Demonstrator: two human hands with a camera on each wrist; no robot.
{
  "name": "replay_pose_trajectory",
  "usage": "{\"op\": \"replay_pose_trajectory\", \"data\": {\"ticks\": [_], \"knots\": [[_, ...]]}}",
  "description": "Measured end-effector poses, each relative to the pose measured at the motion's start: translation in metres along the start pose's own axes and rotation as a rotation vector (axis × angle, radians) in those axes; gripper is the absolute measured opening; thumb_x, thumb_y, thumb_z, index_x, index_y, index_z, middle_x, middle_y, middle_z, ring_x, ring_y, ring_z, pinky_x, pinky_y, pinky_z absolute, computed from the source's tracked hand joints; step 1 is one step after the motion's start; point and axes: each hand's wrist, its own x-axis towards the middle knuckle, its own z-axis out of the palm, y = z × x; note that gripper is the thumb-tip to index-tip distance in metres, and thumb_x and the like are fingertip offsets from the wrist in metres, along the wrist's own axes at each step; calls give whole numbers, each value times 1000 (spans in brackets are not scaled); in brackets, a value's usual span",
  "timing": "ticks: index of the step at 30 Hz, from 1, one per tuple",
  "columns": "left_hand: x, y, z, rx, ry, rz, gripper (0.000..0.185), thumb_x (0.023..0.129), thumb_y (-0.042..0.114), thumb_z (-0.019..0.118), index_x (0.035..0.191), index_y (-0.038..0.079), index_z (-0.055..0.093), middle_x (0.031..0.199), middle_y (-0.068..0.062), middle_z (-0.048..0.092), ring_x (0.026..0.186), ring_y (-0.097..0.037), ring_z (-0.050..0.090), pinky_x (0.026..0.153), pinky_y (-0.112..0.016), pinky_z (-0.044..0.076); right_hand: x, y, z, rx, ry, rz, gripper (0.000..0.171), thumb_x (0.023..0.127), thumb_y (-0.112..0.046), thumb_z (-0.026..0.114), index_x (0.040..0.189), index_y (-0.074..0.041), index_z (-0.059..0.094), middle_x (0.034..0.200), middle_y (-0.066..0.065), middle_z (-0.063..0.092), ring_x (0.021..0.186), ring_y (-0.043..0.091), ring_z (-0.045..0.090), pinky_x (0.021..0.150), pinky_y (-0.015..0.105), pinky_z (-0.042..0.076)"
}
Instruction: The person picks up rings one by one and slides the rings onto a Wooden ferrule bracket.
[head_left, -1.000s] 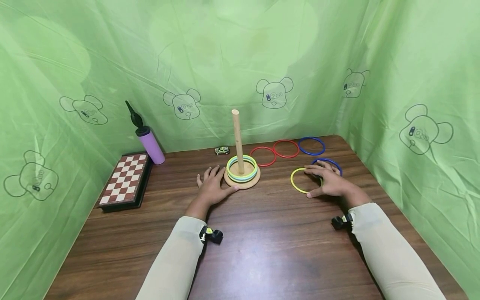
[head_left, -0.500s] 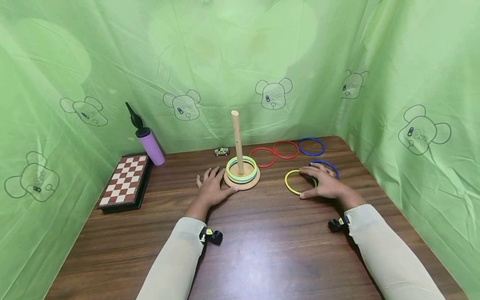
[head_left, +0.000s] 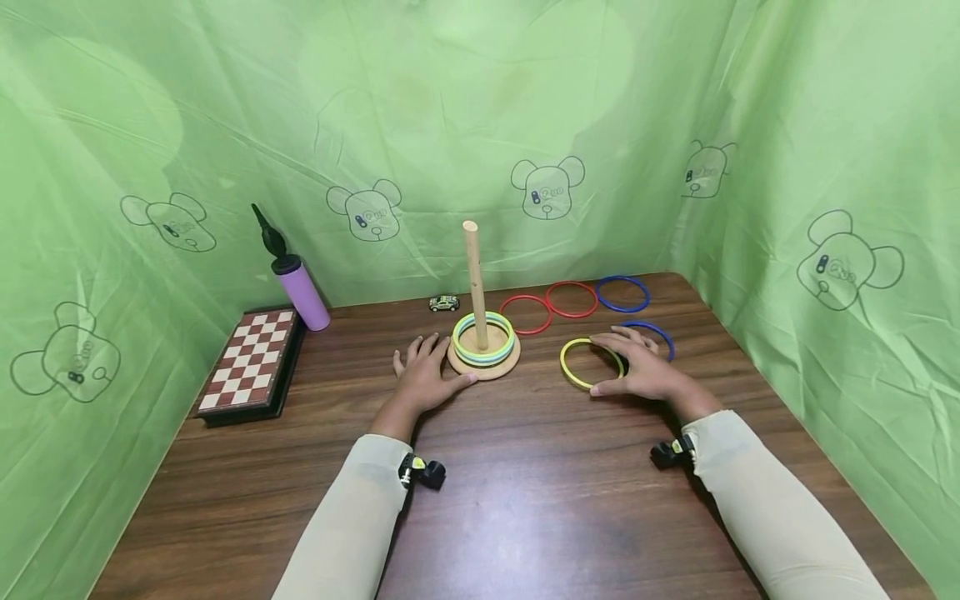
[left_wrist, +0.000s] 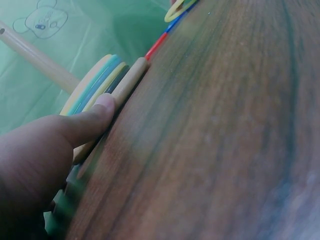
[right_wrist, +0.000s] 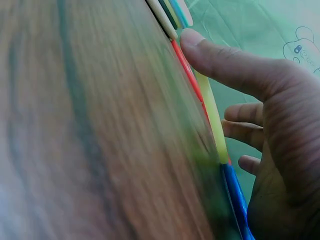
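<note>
Left hand: left hand [head_left: 425,375] lies flat on the table [head_left: 525,500], centre of the head view, fingers straight, gripping nothing. Thumb tip touches the rim of the wooden base [head_left: 484,364]; the left wrist view shows the same contact, likely to steady the stand.
Right hand: right hand [head_left: 637,368] right of centre, palm down, fingers spread and relaxed over the right arc of the yellow ring [head_left: 589,363]. It presses or rests on the ring rather than pinching it; thumb reaches toward the near edge. The ring appears to lie flat on the wood.
Peg stand: wooden peg [head_left: 476,283] upright on the base, with stacked rings [head_left: 483,337] around its foot, yellow, blue and green edges showing.
Loose rings: two red rings [head_left: 551,305] and a blue ring [head_left: 622,293] lie behind, upper right of the table; another blue ring [head_left: 654,335] sits partly under the right hand's far side.
Background: chessboard [head_left: 251,362], purple bottle [head_left: 300,287], toy car [head_left: 444,303] to the left and rear.
</note>
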Motion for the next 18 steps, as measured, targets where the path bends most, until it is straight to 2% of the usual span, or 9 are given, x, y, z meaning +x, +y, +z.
{"op": "replay_pose_trajectory", "data": {"ticks": [11, 18], "knots": [[-3, 0, 1, 1, -13, -11, 106, 89, 84, 68, 172, 26, 37, 180, -13, 30, 169, -44, 17, 127, -82, 2, 10, -17, 8, 19, 69, -50, 106, 74, -49, 100, 158, -2, 54, 164, 30, 47, 157, 48, 31, 115, 81, 15], [2, -2, 2, -1, 2, -1, 106, 88, 86, 67, 172, 27, 38, 180, -13, 31, 169, -43, 17, 127, -83, 2, 16, -28, 4, -27, 122, -47, 108, 75, -52, 99, 159, -2, 53, 162, 25, 51, 156, 43, 33, 118, 76, 15]]}}
